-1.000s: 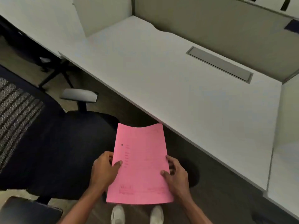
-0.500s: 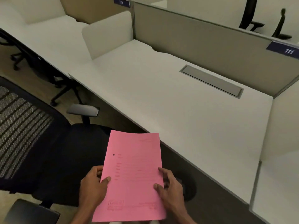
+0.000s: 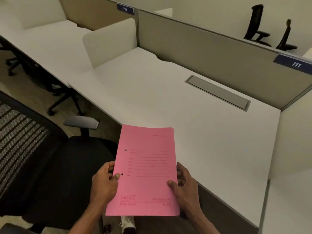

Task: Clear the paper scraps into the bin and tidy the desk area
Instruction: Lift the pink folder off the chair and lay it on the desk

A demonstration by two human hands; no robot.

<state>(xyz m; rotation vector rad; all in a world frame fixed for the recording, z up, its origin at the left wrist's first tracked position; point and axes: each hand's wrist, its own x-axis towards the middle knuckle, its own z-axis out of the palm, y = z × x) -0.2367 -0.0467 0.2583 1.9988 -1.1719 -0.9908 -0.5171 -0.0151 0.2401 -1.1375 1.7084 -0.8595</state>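
Pink folder (image 3: 145, 173) gripped between left hand (image 3: 104, 183), right hand (image 3: 185, 186).

Desk (image 3: 152, 102) top bare w/ free reach; chair (image 3: 50, 166) blocks left, partition (image 3: 211, 53) behind.

left hand (image 3: 105, 183): thumb on top, fingers curled | right hand (image 3: 184, 184): same grip | forearms low

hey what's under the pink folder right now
Below the pink folder, held by left hand and right hand, a white shoe and dark floor show; anything else there is covered.
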